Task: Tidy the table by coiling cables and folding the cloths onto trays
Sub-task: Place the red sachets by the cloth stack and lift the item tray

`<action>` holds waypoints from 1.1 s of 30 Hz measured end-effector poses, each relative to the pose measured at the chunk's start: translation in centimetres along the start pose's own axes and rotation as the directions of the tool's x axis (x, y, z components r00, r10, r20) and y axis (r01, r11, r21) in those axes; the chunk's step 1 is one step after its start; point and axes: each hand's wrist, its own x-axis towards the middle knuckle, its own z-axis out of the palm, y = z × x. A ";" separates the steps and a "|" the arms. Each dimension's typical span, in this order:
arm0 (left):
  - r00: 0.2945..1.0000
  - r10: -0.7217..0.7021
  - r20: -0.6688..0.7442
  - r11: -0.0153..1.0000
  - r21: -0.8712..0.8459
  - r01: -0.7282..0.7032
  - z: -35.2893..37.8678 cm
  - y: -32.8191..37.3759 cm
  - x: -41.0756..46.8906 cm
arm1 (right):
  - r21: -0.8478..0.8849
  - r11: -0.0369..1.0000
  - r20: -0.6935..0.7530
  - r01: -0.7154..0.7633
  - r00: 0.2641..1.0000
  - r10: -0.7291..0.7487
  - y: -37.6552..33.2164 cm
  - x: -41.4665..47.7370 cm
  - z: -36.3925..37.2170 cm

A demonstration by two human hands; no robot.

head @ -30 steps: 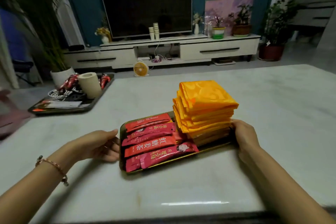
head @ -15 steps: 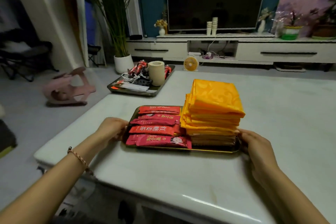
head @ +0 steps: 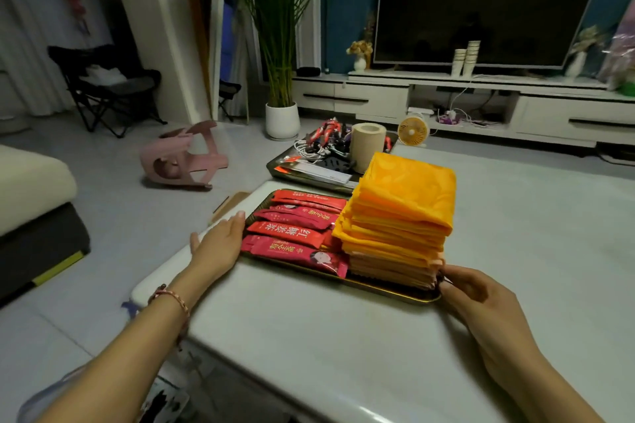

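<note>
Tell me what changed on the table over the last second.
The gold tray has slid left across the table, ending close to the dark tray of cables. The left hand loosened from gripping the rim to lying straight-fingered against it; the right hand still holds the right end. The stack of orange cloths and red sachets kept their places on it.

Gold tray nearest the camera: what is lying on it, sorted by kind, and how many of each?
On the flat gold metal tray:
Red and pink sachet packets: 5 showing
Stack of folded orange cloths: 1 (too many layers to count singly)
Total: 6
</note>
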 end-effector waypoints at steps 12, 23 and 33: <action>0.972 -0.195 -0.128 0.892 -0.435 0.122 0.2 -2.4 8.3 | -0.058 0.998 0.026 0.033 0.999 -0.031 0.0 4.0 6.2; 0.952 -0.306 -0.005 0.669 -0.713 0.211 0.2 -2.7 10.3 | -0.090 0.994 0.026 0.069 0.997 -0.067 0.3 4.4 7.5; 0.920 -0.385 -0.075 0.715 -0.654 0.247 0.6 -2.7 10.5 | -0.211 0.951 0.031 0.226 0.974 -0.225 0.9 3.8 8.3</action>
